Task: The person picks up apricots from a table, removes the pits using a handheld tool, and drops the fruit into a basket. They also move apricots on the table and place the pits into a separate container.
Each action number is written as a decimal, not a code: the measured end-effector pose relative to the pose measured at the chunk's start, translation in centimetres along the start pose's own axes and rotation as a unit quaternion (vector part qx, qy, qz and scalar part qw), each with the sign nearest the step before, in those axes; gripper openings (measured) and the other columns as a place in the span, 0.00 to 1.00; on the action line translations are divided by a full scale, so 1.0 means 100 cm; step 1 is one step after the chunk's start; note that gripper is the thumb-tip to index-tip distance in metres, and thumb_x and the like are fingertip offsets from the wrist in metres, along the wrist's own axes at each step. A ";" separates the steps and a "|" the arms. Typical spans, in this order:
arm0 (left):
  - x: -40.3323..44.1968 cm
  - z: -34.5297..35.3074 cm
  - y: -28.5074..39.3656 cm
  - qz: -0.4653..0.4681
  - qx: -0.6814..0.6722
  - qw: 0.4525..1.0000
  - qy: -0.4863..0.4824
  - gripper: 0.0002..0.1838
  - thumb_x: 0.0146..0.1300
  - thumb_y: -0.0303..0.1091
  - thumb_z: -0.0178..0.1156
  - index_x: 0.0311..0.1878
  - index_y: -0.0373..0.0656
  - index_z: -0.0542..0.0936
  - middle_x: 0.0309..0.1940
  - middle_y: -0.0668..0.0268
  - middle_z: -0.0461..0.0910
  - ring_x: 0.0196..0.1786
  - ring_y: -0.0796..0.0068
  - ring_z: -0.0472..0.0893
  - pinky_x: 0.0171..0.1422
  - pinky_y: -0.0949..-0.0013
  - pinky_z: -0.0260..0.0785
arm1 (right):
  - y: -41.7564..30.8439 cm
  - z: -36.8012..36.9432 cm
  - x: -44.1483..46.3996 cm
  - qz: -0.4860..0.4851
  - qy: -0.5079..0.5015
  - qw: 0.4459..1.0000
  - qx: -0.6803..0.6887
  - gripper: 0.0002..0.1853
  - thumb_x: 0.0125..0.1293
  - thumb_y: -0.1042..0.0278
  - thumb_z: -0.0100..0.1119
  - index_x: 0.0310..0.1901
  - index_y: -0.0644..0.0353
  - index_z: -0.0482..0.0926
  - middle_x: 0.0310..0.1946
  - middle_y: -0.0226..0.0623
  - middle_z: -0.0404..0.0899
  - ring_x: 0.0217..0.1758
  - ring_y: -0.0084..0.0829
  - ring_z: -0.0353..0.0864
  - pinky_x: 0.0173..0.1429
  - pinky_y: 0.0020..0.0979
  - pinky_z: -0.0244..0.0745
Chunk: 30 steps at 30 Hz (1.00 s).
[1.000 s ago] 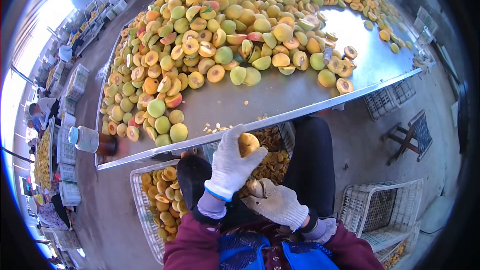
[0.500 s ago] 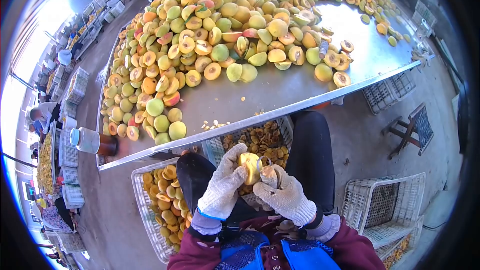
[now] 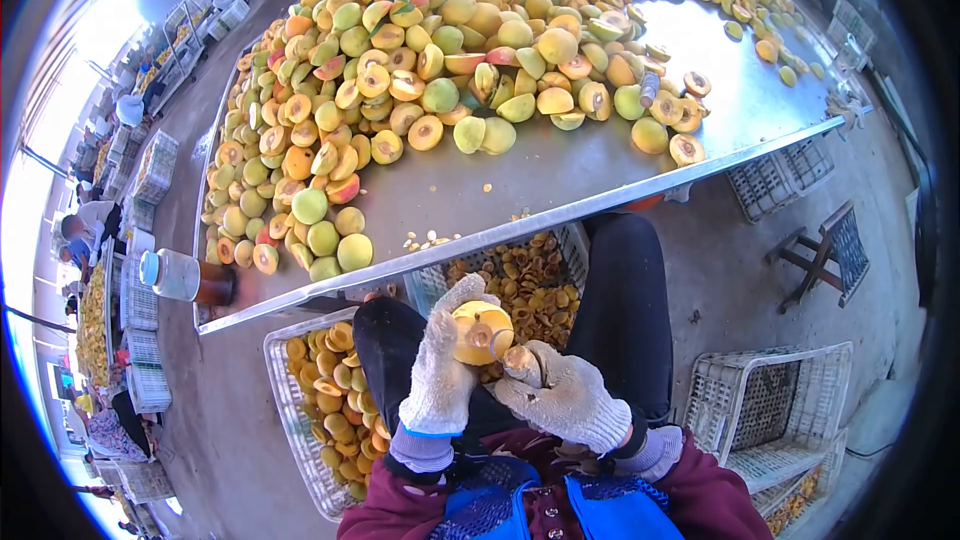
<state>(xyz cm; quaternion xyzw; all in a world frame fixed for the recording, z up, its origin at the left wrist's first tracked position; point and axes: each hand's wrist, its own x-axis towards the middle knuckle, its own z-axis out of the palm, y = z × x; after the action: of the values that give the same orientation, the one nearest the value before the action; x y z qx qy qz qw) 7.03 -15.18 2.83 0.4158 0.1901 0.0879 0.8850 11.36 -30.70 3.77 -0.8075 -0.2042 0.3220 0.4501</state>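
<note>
Between my knees, my left hand [image 3: 437, 387], in a knitted work glove, holds a yellow peach half [image 3: 480, 328] with its cut face turned up. My right hand [image 3: 568, 400], gloved the same way, is closed round the wooden handle of a pitting knife [image 3: 521, 362]. The knife's thin curved metal blade is at the right side of the peach half. Under my hands a crate [image 3: 428, 292] holds brown-yellow peach scraps [image 3: 525, 285]. Left of my leg, a white plastic crate [image 3: 283, 400] holds cut peach halves [image 3: 338, 405].
A metal table [image 3: 420, 185] in front bears a large pile of peaches [image 3: 440, 40], many halved. A jar of brown liquid [image 3: 185, 278] stands at its left corner. Right are white crates [image 3: 765, 410] and a folding stool [image 3: 830, 255]. People work at the far left.
The peach half has moved slightly left and turned, its cut face now more toward me. My left fingers have straightened, and my right hand has shifted slightly down with the knife.
</note>
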 end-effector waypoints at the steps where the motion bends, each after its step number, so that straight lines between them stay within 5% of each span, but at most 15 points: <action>1: 0.000 -0.001 -0.001 -0.008 0.002 1.000 0.006 0.36 0.66 0.59 0.58 0.66 0.41 0.67 0.53 0.56 0.76 0.56 0.61 0.77 0.62 0.58 0.70 | 0.000 -0.001 0.000 -0.002 0.003 1.000 0.002 0.22 0.61 0.42 0.61 0.46 0.51 0.74 0.29 0.46 0.82 0.35 0.51 0.83 0.39 0.47 0.77; 8: -0.006 0.010 0.001 -0.003 0.121 0.993 -0.016 0.37 0.69 0.60 0.53 0.68 0.38 0.66 0.54 0.57 0.76 0.57 0.64 0.77 0.65 0.61 0.68 | 0.003 0.001 0.001 0.020 0.059 0.994 0.086 0.20 0.60 0.46 0.64 0.43 0.51 0.74 0.25 0.43 0.81 0.30 0.50 0.83 0.33 0.45 0.77; 14: -0.005 -0.001 0.001 0.030 0.219 0.975 -0.022 0.36 0.71 0.59 0.50 0.67 0.36 0.68 0.55 0.59 0.76 0.58 0.69 0.76 0.65 0.65 0.67 | -0.005 0.000 -0.003 -0.043 0.074 0.996 -0.011 0.18 0.59 0.52 0.67 0.44 0.51 0.75 0.24 0.42 0.80 0.28 0.47 0.83 0.32 0.42 0.77; 16: -0.007 -0.003 0.003 0.025 0.237 0.970 -0.035 0.35 0.72 0.58 0.49 0.67 0.36 0.68 0.55 0.60 0.76 0.59 0.69 0.76 0.65 0.65 0.66 | -0.010 -0.001 -0.002 -0.083 0.214 0.973 0.015 0.18 0.58 0.57 0.69 0.47 0.50 0.76 0.24 0.42 0.81 0.28 0.45 0.84 0.31 0.39 0.77; 19: -0.012 0.010 0.002 0.020 0.259 0.965 -0.047 0.32 0.73 0.56 0.48 0.66 0.36 0.70 0.55 0.62 0.76 0.59 0.70 0.75 0.65 0.65 0.66 | -0.009 -0.001 0.003 -0.158 0.236 0.959 -0.002 0.19 0.56 0.60 0.70 0.48 0.49 0.76 0.25 0.41 0.82 0.27 0.43 0.84 0.30 0.38 0.77; 27: -0.010 0.013 -0.011 0.023 0.244 0.969 0.013 0.26 0.72 0.51 0.54 0.61 0.39 0.73 0.53 0.60 0.77 0.55 0.68 0.77 0.63 0.64 0.69 | 0.000 0.001 0.004 -0.178 0.202 0.960 -0.075 0.16 0.59 0.53 0.66 0.46 0.46 0.78 0.22 0.38 0.80 0.25 0.43 0.83 0.27 0.40 0.74; 30: -0.009 0.016 0.000 0.022 0.147 0.989 0.026 0.29 0.75 0.55 0.46 0.62 0.37 0.71 0.48 0.61 0.78 0.49 0.68 0.80 0.57 0.65 0.72 | -0.004 0.012 -0.004 -0.143 0.131 0.979 -0.057 0.15 0.61 0.49 0.64 0.41 0.48 0.77 0.21 0.39 0.80 0.25 0.43 0.83 0.29 0.40 0.76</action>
<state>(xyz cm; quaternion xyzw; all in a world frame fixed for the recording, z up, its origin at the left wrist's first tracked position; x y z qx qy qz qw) 6.89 -16.56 3.94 0.5430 0.2146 0.0896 0.8069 10.27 -30.05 3.76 -0.8292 -0.2750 0.1337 0.4680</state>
